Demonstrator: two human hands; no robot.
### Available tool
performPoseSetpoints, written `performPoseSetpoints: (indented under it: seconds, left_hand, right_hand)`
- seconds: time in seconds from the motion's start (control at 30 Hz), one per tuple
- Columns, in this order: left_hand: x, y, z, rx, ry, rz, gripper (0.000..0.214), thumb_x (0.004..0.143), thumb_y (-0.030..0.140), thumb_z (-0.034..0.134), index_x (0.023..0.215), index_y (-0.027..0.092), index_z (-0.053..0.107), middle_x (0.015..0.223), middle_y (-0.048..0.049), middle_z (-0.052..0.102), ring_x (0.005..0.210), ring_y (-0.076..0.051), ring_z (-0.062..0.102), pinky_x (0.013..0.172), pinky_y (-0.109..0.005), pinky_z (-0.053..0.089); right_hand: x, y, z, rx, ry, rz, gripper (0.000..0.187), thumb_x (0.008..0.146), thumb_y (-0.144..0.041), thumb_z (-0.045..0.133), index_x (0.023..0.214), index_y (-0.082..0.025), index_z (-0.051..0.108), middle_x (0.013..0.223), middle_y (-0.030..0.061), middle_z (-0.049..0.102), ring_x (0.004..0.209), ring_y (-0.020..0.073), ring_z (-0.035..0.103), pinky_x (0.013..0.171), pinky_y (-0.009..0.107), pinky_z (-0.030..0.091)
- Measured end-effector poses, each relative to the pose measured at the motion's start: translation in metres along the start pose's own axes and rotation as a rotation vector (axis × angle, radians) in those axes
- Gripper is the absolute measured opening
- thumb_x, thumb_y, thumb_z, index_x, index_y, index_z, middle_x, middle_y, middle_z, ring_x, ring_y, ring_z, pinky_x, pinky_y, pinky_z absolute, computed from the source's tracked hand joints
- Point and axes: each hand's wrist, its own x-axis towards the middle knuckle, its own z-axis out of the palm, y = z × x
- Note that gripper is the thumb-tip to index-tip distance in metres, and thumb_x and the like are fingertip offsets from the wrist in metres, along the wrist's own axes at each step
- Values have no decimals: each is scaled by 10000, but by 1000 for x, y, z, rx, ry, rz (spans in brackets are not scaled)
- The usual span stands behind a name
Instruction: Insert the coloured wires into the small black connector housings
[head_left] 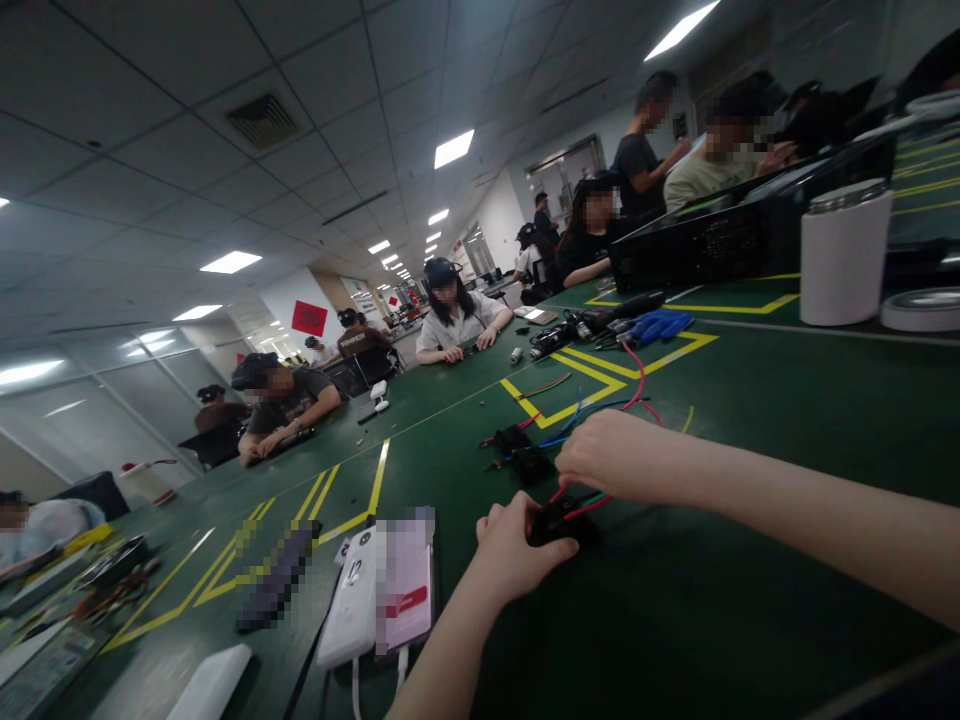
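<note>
On a green table (787, 395) marked with yellow tape, a dark-shirted person (296, 400) leans in at the far left. Nearer, a white power bank (349, 600) lies beside a phone (409, 590) with a pink screen. The wearer's left hand (517, 550) comes next, its thumb and fingers parted just enough to clasp a small black block (553, 520) at the table's surface. Just beyond lies a second black block (523, 452), untouched, with red and blue wires about it. The right hand (611, 455) hovers over the held block, fingers curled in but tips hidden, so how tightly they close, and on what, cannot be told. The work looks partway along: red and green wires already reach the held block, though whether they are fixed in it does not show; other wire ends still lie loose, among them a yellow-green wire (688, 418). Further right sit blue-handled tools (660, 325) and a pale cup (844, 260).
</note>
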Motion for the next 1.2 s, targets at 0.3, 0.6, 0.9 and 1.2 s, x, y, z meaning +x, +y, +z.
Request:
performPoseSetpoints:
  seconds: [0.3, 0.6, 0.9, 1.2]
  left_hand:
    - [-1, -1, 2, -23, 4, -8, 462, 698, 596, 604, 1012, 272, 503, 936, -24, 508, 904, -235, 469, 744, -294, 365]
    - [-1, 3, 0, -2, 7, -2, 447, 704, 575, 613, 1003, 261, 505, 924, -19, 517, 906, -226, 471, 787, -307, 361]
    - [-2, 2, -1, -24, -12, -11, 461, 703, 591, 603, 1017, 271, 493, 950, -23, 512, 925, -233, 463, 775, -303, 370]
    - [0, 1, 0, 7, 1, -12, 461, 698, 584, 606, 1014, 262, 513, 959, -28, 526, 917, -231, 476, 784, -307, 371]
  right_hand:
    - [0, 24, 25, 277, -209, 115, 273, 852, -303, 450, 863, -227, 711, 832, 37, 693, 759, 179, 619, 587, 264, 364]
    - [-5, 1, -4, 141, -67, 98, 256, 870, -262, 457, 836, -199, 703, 800, 71, 692, 747, 209, 616, 603, 290, 360]
    - [0, 17, 16, 176, -211, 123, 263, 859, -311, 466, 848, -221, 712, 837, 50, 698, 780, 199, 622, 593, 276, 360]
    - [2, 3, -9, 130, -107, 77, 258, 871, -296, 477, 845, -189, 711, 824, 85, 694, 764, 219, 621, 622, 297, 367]
